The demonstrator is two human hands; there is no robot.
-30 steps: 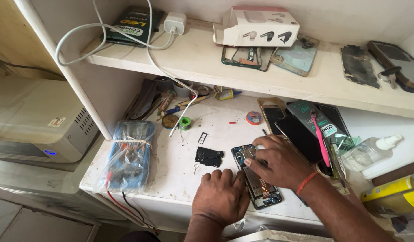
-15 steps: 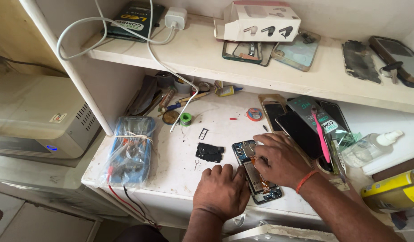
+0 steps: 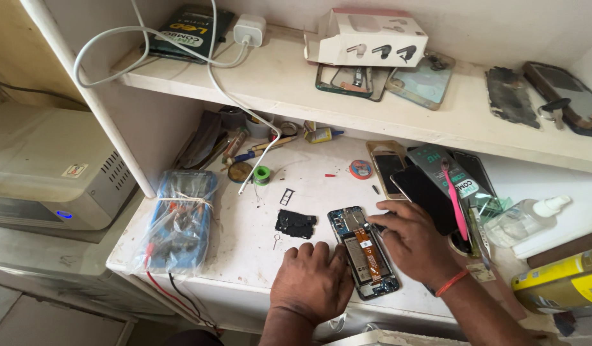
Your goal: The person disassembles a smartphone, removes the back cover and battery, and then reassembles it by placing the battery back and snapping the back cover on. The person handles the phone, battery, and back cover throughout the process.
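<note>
Now, fingers: right hand (image 3: 414, 240) with fingertips pressed close together on the upper right edge of the opened phone (image 3: 363, 251), seemingly pinching something small there; too small to tell what.
Left hand: left hand (image 3: 313, 282) lying flat, fingers loosely spread, fingertips touching the lower left edge of the opened phone; holding nothing, only steadying.
Phone place: on the white worktop (image 3: 232, 243), between both hands, back cover off, orange flex strip along the middle.
Doing it well (a judgement): keep the left palm heavy on the frame; work with fingertips only; lift gently near the orange strip, probably easy to tear; keep loose parts apart from the bench edge.
Beside the phone: black plastic part (image 3: 295, 224) just to the left; small metal pin (image 3: 275, 241) near it; thin black tray frame (image 3: 286, 196) further up.
Packages above: white carton (image 3: 371, 37) with pictures of earbuds, on the shelf (image 3: 289, 83); dark green flat packet (image 3: 184, 32) at the shelf's left end, under a white cable; white charger plug (image 3: 249, 29) beside it.
Packages right: grey-green flat packet (image 3: 446, 173) with a pink stick on it, over dark phones; clear bottle with white cap (image 3: 526, 218); yellow bottle (image 3: 559, 285) at the right edge.
Left side: blue meter inside a clear bag (image 3: 179, 221), well apart from the hands.
</note>
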